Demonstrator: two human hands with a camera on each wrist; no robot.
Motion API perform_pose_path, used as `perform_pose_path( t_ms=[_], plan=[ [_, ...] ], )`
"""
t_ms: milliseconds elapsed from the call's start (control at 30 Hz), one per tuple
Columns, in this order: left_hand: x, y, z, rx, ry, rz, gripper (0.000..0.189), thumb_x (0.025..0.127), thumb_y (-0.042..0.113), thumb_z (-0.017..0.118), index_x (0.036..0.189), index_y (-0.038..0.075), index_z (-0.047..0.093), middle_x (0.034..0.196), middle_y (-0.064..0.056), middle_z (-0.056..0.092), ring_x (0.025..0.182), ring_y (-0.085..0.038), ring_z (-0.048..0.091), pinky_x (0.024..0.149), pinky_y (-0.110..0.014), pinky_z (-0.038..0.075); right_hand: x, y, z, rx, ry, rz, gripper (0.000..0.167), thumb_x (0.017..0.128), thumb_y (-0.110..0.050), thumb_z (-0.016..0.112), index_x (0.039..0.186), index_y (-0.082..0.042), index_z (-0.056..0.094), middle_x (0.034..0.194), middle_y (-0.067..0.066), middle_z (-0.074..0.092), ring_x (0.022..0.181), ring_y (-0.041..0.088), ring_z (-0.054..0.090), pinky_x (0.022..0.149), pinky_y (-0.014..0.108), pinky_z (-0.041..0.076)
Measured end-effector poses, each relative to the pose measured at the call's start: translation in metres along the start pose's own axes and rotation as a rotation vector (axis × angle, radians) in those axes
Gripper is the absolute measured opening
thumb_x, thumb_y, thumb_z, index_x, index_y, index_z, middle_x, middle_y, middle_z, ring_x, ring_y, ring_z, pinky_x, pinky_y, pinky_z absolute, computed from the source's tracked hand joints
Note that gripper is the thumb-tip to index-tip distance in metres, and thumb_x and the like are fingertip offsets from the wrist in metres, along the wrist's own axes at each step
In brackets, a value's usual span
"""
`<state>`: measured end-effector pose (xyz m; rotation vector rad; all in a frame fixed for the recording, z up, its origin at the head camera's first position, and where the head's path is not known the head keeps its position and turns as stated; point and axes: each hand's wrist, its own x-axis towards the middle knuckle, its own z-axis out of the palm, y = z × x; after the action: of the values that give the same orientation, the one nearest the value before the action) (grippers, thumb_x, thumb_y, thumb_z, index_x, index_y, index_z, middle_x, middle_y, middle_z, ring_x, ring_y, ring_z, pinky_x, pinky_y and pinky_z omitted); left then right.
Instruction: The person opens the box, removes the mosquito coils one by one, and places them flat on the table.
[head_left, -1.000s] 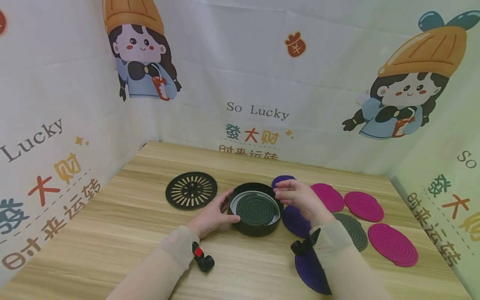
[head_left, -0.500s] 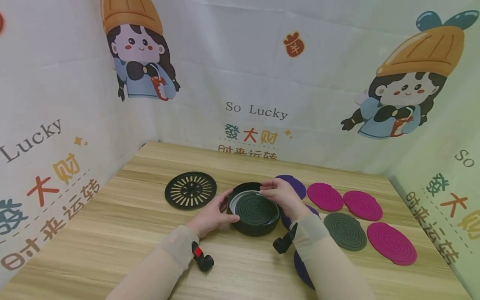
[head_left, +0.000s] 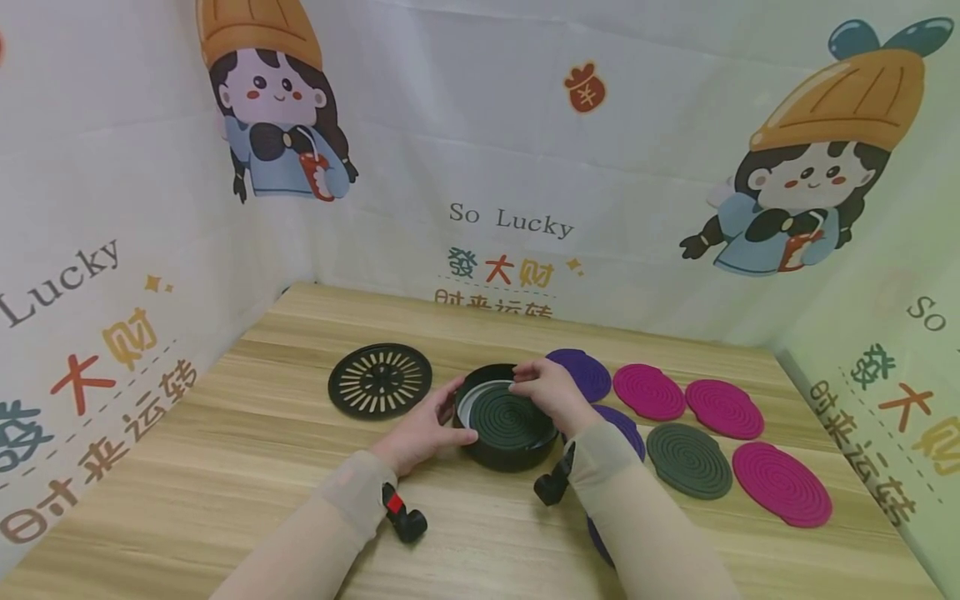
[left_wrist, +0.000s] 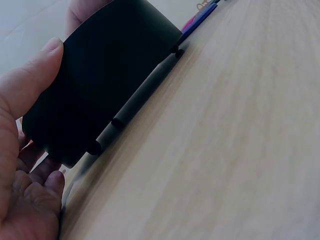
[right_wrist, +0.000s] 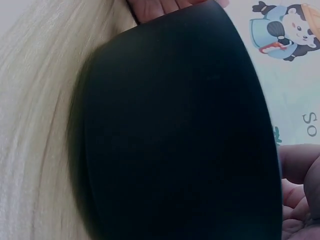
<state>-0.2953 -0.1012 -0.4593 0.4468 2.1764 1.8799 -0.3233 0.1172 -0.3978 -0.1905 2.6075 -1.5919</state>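
A black round mosquito coil holder stands on the wooden table, with a pale ring inside it. My left hand grips its left side, thumb at the front and fingers behind; the left wrist view shows the holder's dark wall and small feet. Inside lies a dark green mosquito coil. Bent fingers of my right hand reach over the rim to the coil's upper right edge. Whether they pinch it is hidden; in the right wrist view the holder's wall blocks the fingertips.
Left of the holder lies a black slotted lid. On the right are purple coils, several magenta coils and another green coil. A purple coil is partly under the right forearm. Printed cloth surrounds the table.
My right hand has moved left from the holder's right rim to over the green coil inside, uncovering more of the purple and green coils on the table. The left hand keeps its grip.
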Motion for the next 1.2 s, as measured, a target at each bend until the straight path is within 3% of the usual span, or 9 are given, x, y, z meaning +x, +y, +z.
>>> perform_pose_path(
  t_ms=[367, 1200],
  plan=[
    [0.0006, -0.0017, -0.0019, -0.007, -0.017, -0.006, 0.091, 0.08, 0.013, 0.078, 0.153, 0.014, 0.024, 0.158, -0.012, 0.017, 0.145, -0.029, 0.016, 0.117, -0.04, 0.017, 0.0023, 0.0017, 0.0028, -0.041, -0.012, 0.045, 0.032, 0.085, -0.003, 0.068, 0.115, 0.005, 0.062, 0.114, 0.016, 0.064, 0.109, 0.031, 0.057, 0.093, 0.043, 0.048],
    [0.0005, -0.0019, 0.0001, 0.003, 0.018, -0.01, 0.093, 0.078, 0.013, 0.081, 0.153, 0.017, 0.026, 0.157, -0.01, 0.022, 0.144, -0.029, 0.021, 0.116, -0.04, 0.021, 0.0032, 0.0009, 0.0082, -0.054, -0.014, 0.094, 0.033, 0.085, -0.006, 0.068, 0.116, 0.004, 0.062, 0.12, 0.018, 0.06, 0.111, 0.032, 0.054, 0.093, 0.043, 0.047]
  ],
)
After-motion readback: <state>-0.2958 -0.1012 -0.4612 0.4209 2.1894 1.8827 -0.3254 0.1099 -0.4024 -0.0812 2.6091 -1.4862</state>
